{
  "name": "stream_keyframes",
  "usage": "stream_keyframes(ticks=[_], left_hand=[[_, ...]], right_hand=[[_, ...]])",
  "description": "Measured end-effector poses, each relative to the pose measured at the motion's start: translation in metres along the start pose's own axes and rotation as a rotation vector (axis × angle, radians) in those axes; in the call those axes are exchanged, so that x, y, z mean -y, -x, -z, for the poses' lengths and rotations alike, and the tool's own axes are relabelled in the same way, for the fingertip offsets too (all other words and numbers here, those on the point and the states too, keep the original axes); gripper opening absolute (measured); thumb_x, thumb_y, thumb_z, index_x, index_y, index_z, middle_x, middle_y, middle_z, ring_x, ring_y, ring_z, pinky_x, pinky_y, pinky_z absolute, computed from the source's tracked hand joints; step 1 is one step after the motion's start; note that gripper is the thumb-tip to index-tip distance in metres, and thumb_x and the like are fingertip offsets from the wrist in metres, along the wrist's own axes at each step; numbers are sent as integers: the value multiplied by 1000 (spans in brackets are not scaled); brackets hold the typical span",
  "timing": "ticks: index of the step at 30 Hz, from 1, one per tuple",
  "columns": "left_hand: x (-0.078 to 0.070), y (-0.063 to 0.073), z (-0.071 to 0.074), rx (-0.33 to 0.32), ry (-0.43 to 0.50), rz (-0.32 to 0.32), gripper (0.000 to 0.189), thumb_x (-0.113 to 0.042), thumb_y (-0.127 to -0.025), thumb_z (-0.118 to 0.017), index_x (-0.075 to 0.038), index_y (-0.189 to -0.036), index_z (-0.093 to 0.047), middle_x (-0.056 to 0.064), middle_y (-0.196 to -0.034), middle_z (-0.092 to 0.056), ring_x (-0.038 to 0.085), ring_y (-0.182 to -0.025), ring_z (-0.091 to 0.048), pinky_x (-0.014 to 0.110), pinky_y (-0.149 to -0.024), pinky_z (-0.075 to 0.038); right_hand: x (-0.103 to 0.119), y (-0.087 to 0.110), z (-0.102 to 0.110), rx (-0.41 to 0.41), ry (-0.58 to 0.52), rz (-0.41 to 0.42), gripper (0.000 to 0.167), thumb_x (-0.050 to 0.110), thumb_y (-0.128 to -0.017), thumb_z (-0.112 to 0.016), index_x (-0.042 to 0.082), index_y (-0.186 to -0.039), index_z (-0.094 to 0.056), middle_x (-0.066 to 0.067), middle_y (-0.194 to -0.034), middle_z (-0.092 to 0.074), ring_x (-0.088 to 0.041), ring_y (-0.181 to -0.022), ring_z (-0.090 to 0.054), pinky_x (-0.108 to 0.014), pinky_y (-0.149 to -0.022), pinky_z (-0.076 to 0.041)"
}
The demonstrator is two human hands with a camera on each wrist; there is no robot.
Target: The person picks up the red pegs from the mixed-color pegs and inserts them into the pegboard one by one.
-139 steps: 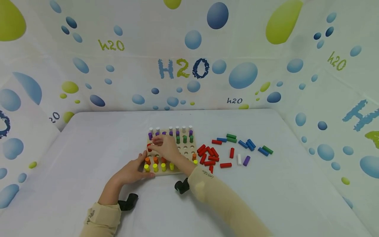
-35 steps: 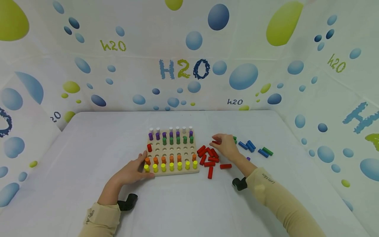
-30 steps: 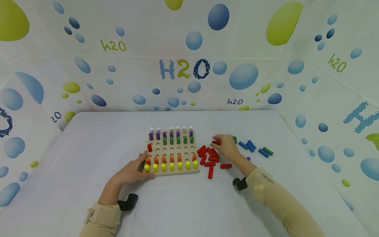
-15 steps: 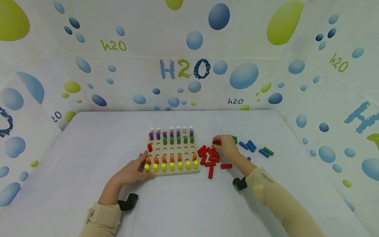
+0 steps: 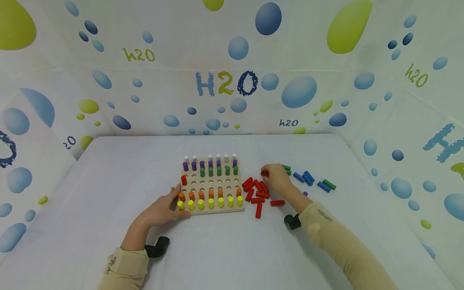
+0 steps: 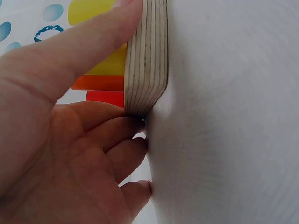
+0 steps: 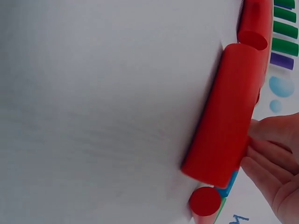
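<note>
The wooden pegboard (image 5: 217, 211) lies on the white-covered table, with upright white, purple, green, orange and yellow pegs in rows. One red peg (image 5: 184, 180) stands at its left side. My left hand (image 5: 158, 210) grips the near left corner, thumb along the front edge and fingers by the left side. The left wrist view shows the layered board edge (image 6: 147, 60) beside the thumb. Right of the board, my right hand (image 5: 278, 179) pinches a red peg (image 5: 265, 173) between thumb and fingers. In the right wrist view, a loose red peg (image 7: 226, 116) partly hides those fingertips.
Several loose red pegs (image 5: 258, 200) lie between board and right hand. Blue pegs (image 5: 299, 177) and green pegs (image 5: 329, 184) lie farther right. A purple peg (image 5: 305, 194) shows partly behind the right wrist. A printed cloth (image 5: 232, 117) hangs behind the table.
My right hand has left the red peg standing in the board and moved right to a loose red one. In the last second it has shifted slightly with that peg. My left hand stays put.
</note>
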State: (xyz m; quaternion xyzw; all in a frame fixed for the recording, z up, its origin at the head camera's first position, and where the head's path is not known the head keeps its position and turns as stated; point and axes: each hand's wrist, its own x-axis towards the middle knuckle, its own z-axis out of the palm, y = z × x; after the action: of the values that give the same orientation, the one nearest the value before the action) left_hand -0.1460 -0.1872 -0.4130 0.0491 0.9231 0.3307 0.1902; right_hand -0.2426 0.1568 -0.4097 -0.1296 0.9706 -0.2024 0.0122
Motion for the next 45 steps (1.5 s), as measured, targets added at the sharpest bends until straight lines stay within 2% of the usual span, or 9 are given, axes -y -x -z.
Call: stream_keyframes(ticks=[10,15,21,38,45], left_hand=[[-1,1,0,-1,-4,17,107,-52,-72,-69,-5,-146,-9,28,-147,-8,50,-132,-8,64,-102,-10],[-2,1,0,0,-3,18,107,-52,-73,-69,-4,-146,-9,28,-147,-8,49,-132,-8,63,-102,-9],[-1,1,1,1,-6,17,107,-53,-72,-69,-5,-147,-9,28,-147,-8,49,-132,-7,63,-102,-9],[-4,3,1,8,3,20,105,-49,-74,-70,-5,-146,-8,28,-147,-7,49,-132,-6,63,-103,-8],[-5,5,1,6,-8,11,105,-48,-74,-70,-4,-146,-9,29,-147,-8,49,-132,-8,63,-102,-10]], right_hand=[[5,-9,3,66,69,-61,27,2,-84,-63,-2,-110,-64,-15,-100,-65,-25,-88,-57,-35,-82,-51],[3,-14,3,99,115,-51,25,3,-84,-63,-3,-108,-64,-14,-97,-65,-24,-86,-59,-34,-81,-52],[5,-17,6,132,172,-23,26,3,-84,-64,-4,-109,-64,-15,-99,-65,-26,-91,-60,-36,-83,-51],[7,-27,12,219,199,-13,10,0,-81,-66,0,-90,-67,-10,-82,-63,-22,-76,-56,-31,-75,-53],[4,-26,13,228,171,-26,14,3,-83,-65,1,-96,-68,-10,-88,-63,-23,-82,-56,-33,-79,-51]])
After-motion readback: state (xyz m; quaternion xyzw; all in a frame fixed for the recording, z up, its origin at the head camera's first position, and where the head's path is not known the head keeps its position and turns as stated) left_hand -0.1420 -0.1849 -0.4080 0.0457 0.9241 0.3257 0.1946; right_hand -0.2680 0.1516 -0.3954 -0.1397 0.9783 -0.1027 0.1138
